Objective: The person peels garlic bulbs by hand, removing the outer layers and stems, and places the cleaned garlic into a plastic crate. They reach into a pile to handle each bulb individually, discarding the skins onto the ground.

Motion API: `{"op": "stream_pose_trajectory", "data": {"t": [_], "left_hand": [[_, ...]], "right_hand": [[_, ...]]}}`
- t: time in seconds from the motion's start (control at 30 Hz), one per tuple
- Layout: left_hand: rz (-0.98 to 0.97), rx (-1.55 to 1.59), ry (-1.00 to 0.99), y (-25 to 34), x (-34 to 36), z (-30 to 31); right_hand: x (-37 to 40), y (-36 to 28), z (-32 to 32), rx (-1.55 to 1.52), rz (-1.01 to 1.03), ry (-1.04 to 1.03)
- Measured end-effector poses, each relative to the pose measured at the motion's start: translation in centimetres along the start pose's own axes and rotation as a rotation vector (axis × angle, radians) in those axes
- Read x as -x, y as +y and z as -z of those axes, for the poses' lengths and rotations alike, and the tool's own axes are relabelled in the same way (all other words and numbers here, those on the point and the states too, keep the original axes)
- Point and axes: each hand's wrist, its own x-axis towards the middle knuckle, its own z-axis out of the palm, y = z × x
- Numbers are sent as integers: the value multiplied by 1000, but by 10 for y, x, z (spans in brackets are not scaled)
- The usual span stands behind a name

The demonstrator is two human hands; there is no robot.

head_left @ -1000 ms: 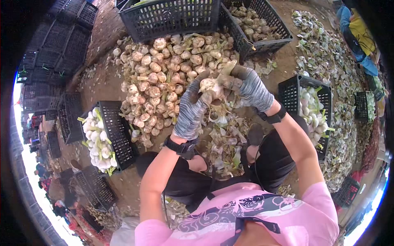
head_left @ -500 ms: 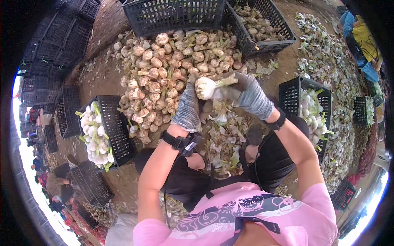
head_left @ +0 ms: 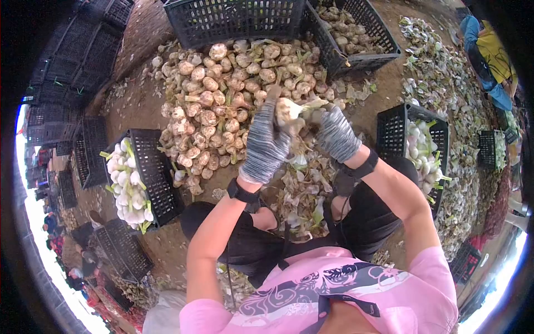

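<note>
A garlic bulb (head_left: pixel 287 111) with a pale green stem is held up between my hands, above the near edge of a heap of brown-skinned garlic (head_left: pixel 208 106). My left hand (head_left: pixel 267 142), in a grey striped glove, is closed around the bulb, with thumb and fingers on either side. On the stem side, my right hand (head_left: pixel 336 134), gloved alike, is pinched at the stem and outer skin; its fingertips are partly blurred. Loose peeled skins and leaves (head_left: pixel 303 189) lie on the ground below, between my feet.
A black crate of white garlic (head_left: pixel 158 178) stands at left, and another crate (head_left: pixel 392 133) at right. Two more crates (head_left: pixel 236 25) border the heap's far side. Scattered skins (head_left: pixel 445 83) cover the right-hand ground. A person in yellow and blue (head_left: pixel 492 55) is at far right.
The bulb has turned and shifted slightly right. My left hand has rotated, showing more of its back, and its fingers now wrap the bulb. My right hand has drawn in along the stem.
</note>
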Motion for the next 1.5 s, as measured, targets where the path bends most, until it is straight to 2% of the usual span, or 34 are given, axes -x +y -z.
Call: {"op": "stream_pose_trajectory", "data": {"t": [0.07, 0.1, 0.13, 0.2, 0.23, 0.3, 0.33, 0.4, 0.43, 0.47, 0.53, 0.57, 0.6, 0.67, 0.73, 0.8, 0.87, 0.9, 0.93, 1.0, 1.07, 1.13, 1.17, 1.2, 1.23, 1.27, 1.3, 1.33, 1.4, 1.47, 1.5], "left_hand": [[314, 235, 62, 3, -5, 3], [126, 245, 201, 2, -7, -2], [525, 492, 54, 0, -11, 10], [950, 642, 28, -1, -17, 18], [953, 639, 28, -5, -20, 19], [1174, 661, 32, -18, -23, 17], [1172, 661, 33, -30, -17, 13], [352, 365, 140, -57, -5, 4], [246, 274, 239, -34, -4, 6], [243, 275, 239, -17, -9, 12], [-229, -507, 0, 10, -19, 26], [-108, -396, -108, 20, -23, 25], [-105, -395, -112, 13, -22, 25], [279, 43, -140, -9, -21, 24], [342, 148, -130, -10, -18, 27], [348, 279, -158, -18, -12, 28], [395, 319, -140, -8, -10, 25], [447, 371, -126, -6, -9, 24], [500, 422, -111, -4, -8, 24], [493, 444, -134, 2, -8, 25], [484, 466, -153, 1, -9, 28], [477, 560, -174, -4, -11, 31], [474, 559, -173, -4, -10, 31], [509, 787, -110, -1, -10, 31], [539, 1014, -44, 1, -10, 31], [534, 1012, -43, -2, -11, 31], [566, 1011, -50, -6, -12, 32], [597, 1011, -55, -8, -12, 32], [618, 1018, -29, -8, -12, 32], [611, 1066, -32, -13, -12, 29], [621, 1106, -26, -16, -12, 27]], "right_hand": [[7, -2, -8, 576, 362, 13], [9, 2, -9, 805, 345, 97], [12, 4, -11, 806, 341, 95], [16, 3, -21, 909, 436, 54], [20, -3, -26, 842, 312, 59], [23, -5, -31, 882, 343, 92], [23, -6, -32, 922, 375, 130], [10, 5, -12, 824, 397, 143], [8, 3, -11, 884, 431, 140], [6, 1, -9, 945, 465, 135], [5, -4, -8, 963, 511, 90], [6, -4, -8, 979, 554, 46], [7, -4, -7, 996, 594, 0], [3, 0, 3, 1040, 580, 11], [-4, 2, 14, 546, 320, -55], [-5, -1, 36, 435, 243, -110], [-23, 15, 65, 731, 564, -71], [-23, 10, 65, 1235, 762, -105], [-17, 2, 49, 1234, 761, -102], [-3, -15, 13, -190, -7, -45], [1, -24, 9, -141, -29, -86], [-2, -29, 16, -221, -89, -92], [-5, -26, 13, -110, -50, 16], [-2, -24, 13, -109, -47, 13], [1, -19, 15, 187, -19, -49], [4, -13, 18, 483, 9, -111], [4, -3, 35, 1167, 615, -391], [14, -9, 29, 1168, 617, -398], [34, -25, 17, 1072, 234, -538], [32, -32, 35, 713, 138, -437], [40, -49, 12, 171, -12, -391]]}}
